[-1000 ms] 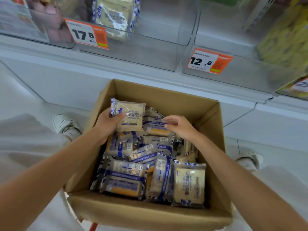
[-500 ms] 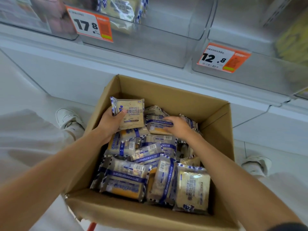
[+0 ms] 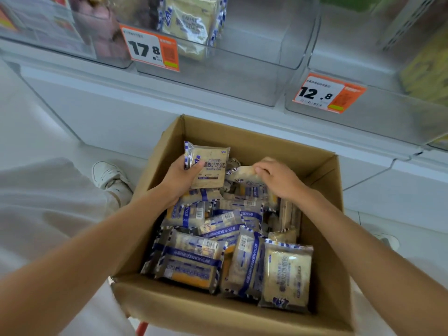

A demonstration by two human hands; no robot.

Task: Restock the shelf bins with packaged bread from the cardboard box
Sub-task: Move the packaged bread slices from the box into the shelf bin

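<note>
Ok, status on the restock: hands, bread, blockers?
Left hand grips one bread pack, upright over the cardboard box. Right hand pinches a second pack at the far side. 17.8 bin above part empty; nothing blocking.

Both forearms extended forward-down, left hand (image 3: 180,181) gripping upright packet (image 3: 210,169), thumb across front, right hand (image 3: 278,178) fingers curled, pinching second packet (image 3: 243,174)

You can see an orange and white price tag (image 3: 151,50) that says 17.8, and a second price tag (image 3: 327,93) to its right that says 12.8. Pink packs (image 3: 106,32) sit at the top left and yellow packs (image 3: 424,66) at the top right. Your white shoe (image 3: 108,174) rests on the pale floor (image 3: 36,122).
</note>
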